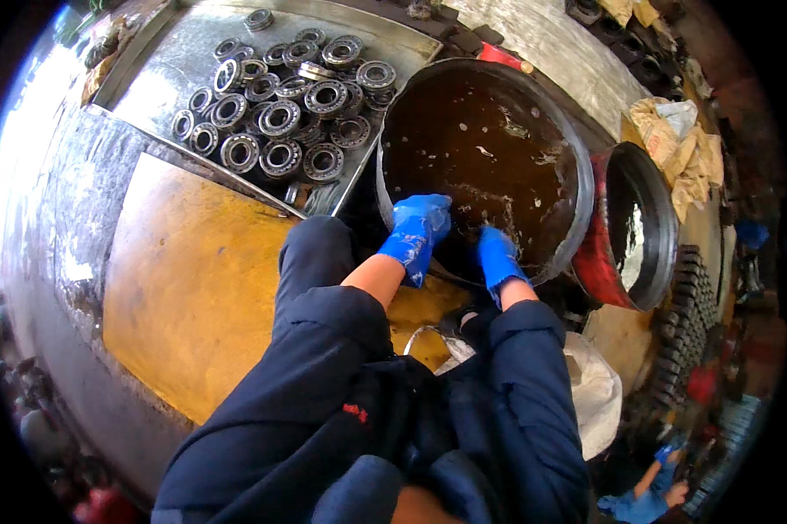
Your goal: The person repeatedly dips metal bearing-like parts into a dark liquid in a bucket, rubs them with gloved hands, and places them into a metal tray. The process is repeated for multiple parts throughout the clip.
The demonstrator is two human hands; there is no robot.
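Both my hands wear blue rubber gloves and are over a round metal drum [580,236] of dark brown liquid. My left hand [423,217] is at the drum's near left rim with its fingers curled; whatever they may hold is hidden. To its right, my right hand [496,251] reaches down into the liquid, and its fingers are hidden there. Pale bits and foam float on the surface around the hands. Left of the drum, a metal tray [162,79] carries a heap of roller bearings [280,118], some lying flat and some leaning.
A red drum [596,253] lies tilted against the right of the large one. A yellow-brown board [192,288] lies at left. Crumpled brown sacks [681,148] and stacked dark parts [686,323] are at right. A co-worker's arm [646,489] shows at lower right.
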